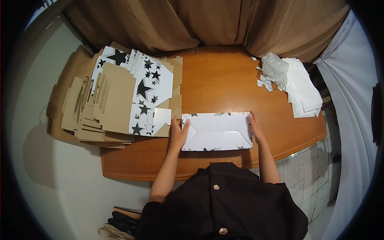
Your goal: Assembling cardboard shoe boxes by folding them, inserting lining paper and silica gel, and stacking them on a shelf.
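A white cardboard box (pixel 216 124) with black and grey stars along its edges lies near the front edge of the table. Folded flaps show on its plain upper face. My left hand (pixel 179 134) is closed round its left end, with the thumb along the near side of that end. At the opposite end, my right hand (pixel 256 127) presses against the short side, fingers toward the far corner. The undersides of both hands' grip are hidden by the box.
Flat, unfolded cardboard boxes (pixel 116 98), brown and star-printed, are piled on the left of the wooden table (pixel 216 88). At the far right lie white paper sheets (pixel 302 90) and a crumpled clear plastic bag (pixel 275 68) with small scraps. A brown curtain (pixel 200 24) hangs behind.
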A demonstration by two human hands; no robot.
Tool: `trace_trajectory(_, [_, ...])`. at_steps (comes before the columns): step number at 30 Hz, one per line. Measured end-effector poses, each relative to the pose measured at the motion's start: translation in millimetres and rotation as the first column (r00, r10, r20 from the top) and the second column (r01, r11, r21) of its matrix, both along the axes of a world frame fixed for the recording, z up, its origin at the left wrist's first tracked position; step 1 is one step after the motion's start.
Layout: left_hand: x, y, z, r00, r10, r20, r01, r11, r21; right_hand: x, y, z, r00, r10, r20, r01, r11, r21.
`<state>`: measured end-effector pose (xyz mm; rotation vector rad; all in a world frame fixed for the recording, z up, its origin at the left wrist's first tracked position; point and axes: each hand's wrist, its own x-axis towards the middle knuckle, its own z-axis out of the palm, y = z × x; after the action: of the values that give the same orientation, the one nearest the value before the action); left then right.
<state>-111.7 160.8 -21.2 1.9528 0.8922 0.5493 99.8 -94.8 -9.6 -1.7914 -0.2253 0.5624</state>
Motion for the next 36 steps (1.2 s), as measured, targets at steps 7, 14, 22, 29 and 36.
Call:
trace_trajectory(7, [-8, 12, 35, 0.943, -0.304, -0.135, 0.201, 0.845, -0.496, 3, -17, 40, 0.919, 0.103, -0.38, -0.204, 0.95, -0.236])
trace_trajectory(14, [3, 13, 62, 0.704, -0.088, 0.705, 0.615, 0.572, -0.543, 35, -57, 66, 0.966, 0.106, -0.236, 0.107, 0.666, 0.738])
trace_trajectory(22, [1, -48, 1, 0.839, -0.436, 0.326, 0.488, 0.867, -0.095, -12, -74, 11, 0.984, -0.174, 0.037, 0.131, 0.851, 0.509])
trace_trajectory(29, [-6, -73, -28, 0.868, -0.266, 0.419, 0.357, 0.921, -0.155, -55, -84, -18, 0.924, -0.302, 0.235, 0.226, 0.926, 0.302])
trace_trajectory(36, [3, -85, -2, 0.938, -0.264, 0.223, 0.287, 0.955, -0.076, -53, -77, -4, 0.859, 0.0, 0.512, 0.097, 0.982, -0.163])
